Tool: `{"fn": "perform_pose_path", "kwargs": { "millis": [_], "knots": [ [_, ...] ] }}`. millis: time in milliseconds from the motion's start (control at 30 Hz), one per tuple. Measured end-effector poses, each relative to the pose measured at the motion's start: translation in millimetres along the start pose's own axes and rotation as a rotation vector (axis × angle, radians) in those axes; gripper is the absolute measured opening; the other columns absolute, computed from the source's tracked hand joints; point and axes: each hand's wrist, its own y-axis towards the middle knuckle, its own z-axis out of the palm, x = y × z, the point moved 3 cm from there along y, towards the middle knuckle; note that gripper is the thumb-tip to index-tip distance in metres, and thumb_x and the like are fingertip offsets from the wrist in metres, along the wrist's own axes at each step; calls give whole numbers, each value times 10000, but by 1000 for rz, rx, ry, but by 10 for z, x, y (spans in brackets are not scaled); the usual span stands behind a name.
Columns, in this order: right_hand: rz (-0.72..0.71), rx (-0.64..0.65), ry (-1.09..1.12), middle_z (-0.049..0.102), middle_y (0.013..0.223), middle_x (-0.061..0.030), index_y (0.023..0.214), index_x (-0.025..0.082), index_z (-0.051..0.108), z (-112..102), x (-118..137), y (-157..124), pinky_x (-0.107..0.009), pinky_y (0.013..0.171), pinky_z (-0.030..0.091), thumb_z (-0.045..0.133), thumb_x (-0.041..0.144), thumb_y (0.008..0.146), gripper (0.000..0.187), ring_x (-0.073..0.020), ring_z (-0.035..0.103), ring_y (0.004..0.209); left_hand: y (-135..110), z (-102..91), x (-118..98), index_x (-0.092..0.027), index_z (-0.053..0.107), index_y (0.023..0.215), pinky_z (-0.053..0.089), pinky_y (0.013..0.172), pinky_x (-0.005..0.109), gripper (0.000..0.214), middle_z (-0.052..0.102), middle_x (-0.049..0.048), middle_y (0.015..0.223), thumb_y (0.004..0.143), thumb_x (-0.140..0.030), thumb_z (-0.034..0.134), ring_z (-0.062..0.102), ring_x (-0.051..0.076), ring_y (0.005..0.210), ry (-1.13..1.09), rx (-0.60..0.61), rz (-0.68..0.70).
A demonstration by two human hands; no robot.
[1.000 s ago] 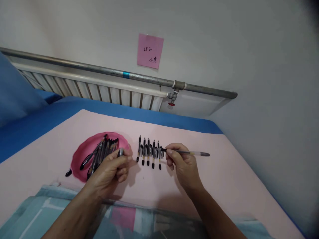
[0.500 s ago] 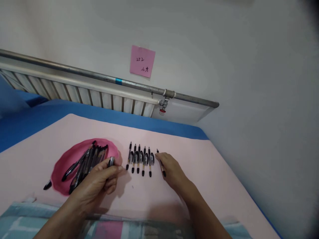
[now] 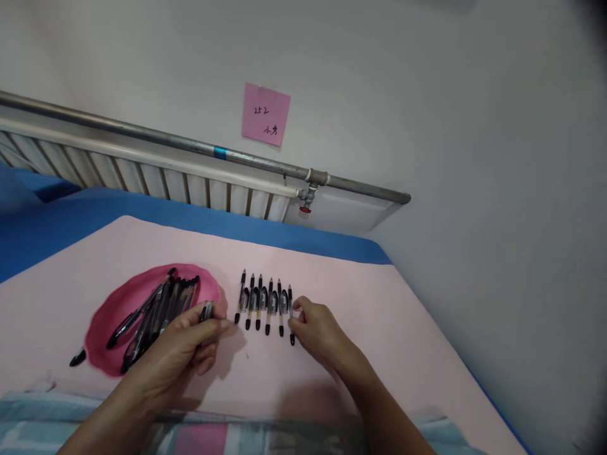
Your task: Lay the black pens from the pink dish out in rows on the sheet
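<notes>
Right hand [image 3: 317, 325] at the end of the row, thumb and forefinger slightly parted, fingertips against the pen [image 3: 291, 316]; whether they grip, I can't tell! That pen lies on the counter [image 3: 379, 316], rightmost of six, writing tip pointing away from the person, black butt towards them, long axis running near to far. The other pens [image 3: 241, 297] point the same way, caps [image 3: 274, 303] slotted between. And the left hand [image 3: 190, 335], fingers curled closed, pinches a loose cap [image 3: 206, 311] between the row and the pink tray [image 3: 99, 344], where more pens are heaped. Room to move? A pink strip beyond the tips up to the blue far edge [image 3: 303, 234], a wide stretch right to the slanting side; leftward, the neighbouring cap sits close.
</notes>
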Motion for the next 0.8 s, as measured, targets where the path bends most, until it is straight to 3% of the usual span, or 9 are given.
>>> {"fn": "perform_pose_path", "kwargs": {
  "millis": [267,800],
  "knots": [
    [127,-9,67,589,642,-6,876,164,634,63,-17,39,-197,485,337,505,129,722,203,-102,510,531,15,10,23,-211,485,724,195,326,141,280,338,-129,421,605,-247,736,218,21,350,14,-31,-16],
    [107,-33,67,604,645,-12,801,168,646,100,-30,76,-203,533,362,530,147,705,153,-117,529,588,32,9,33,-207,491,719,214,335,146,258,346,-122,444,625,-249,728,221,20,361,28,-11,-30]
  ]
}}
